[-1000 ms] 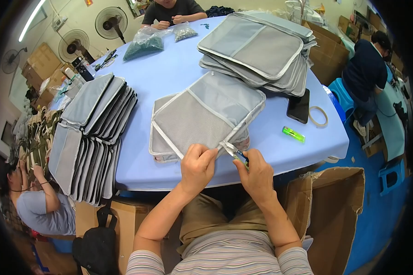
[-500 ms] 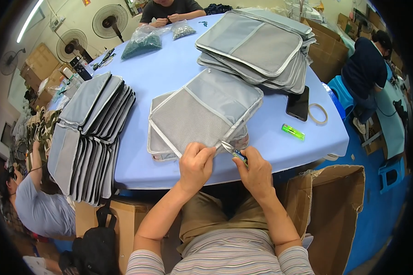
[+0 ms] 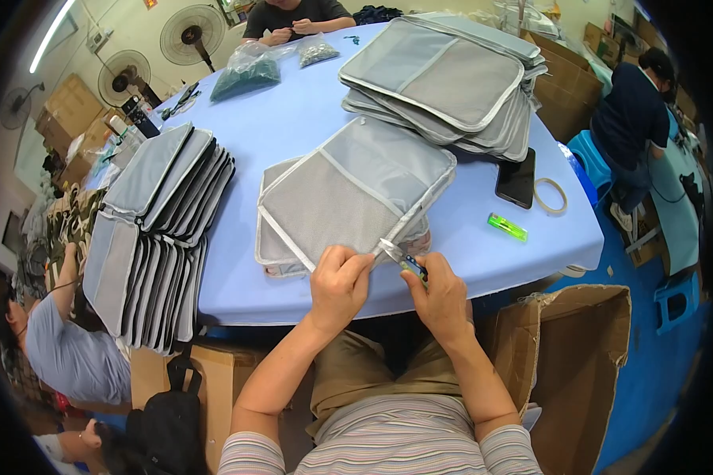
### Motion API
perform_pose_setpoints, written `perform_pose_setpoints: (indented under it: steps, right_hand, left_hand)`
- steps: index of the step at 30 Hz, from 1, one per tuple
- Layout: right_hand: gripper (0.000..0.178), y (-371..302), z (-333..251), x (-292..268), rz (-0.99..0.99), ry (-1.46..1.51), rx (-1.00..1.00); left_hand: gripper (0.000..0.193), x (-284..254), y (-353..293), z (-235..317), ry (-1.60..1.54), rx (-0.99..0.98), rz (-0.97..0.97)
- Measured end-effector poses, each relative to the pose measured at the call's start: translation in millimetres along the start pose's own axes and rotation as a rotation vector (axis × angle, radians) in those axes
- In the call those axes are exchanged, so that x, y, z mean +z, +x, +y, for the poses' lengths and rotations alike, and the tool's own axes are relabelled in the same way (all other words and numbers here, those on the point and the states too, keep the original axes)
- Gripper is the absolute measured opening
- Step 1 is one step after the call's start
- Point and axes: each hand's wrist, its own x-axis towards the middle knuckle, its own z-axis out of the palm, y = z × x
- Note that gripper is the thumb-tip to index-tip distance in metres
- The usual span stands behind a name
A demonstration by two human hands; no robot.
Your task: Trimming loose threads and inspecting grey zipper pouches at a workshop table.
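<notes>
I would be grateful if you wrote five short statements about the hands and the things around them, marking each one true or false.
1. The right hand holds a small hand tool with a silver tip. True.
2. The left hand touches nothing. False: its fingers hold the near edge of the gray case.
3. The bright green item lies nearer to the hands than the black phone does. True.
4. The tan ring lies to the left of the black phone. False: it lies to the right of it.
5. An open cardboard box is farther right than the right hand. True.
</notes>
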Motion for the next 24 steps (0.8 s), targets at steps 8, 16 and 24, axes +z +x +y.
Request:
perform_pose_setpoints:
  steps: [8, 16, 24]
  right_hand:
    - [0.018, -7, 21, 18, 0.194, 0.409, 0.075]
    - [0.024, -7, 23, 5, 0.147, 0.599, 0.143]
    - [0.028, 1, 2, 2, 0.011, 0.026, -0.115]
  left_hand:
    - [0.009, -1, 0, -1, -0.008, -0.011, 0.005]
    - [0.012, -11, -6, -11, 0.012, 0.01, 0.029]
    - [0.017, -23, -11, -16, 0.15, 0.124, -0.014]
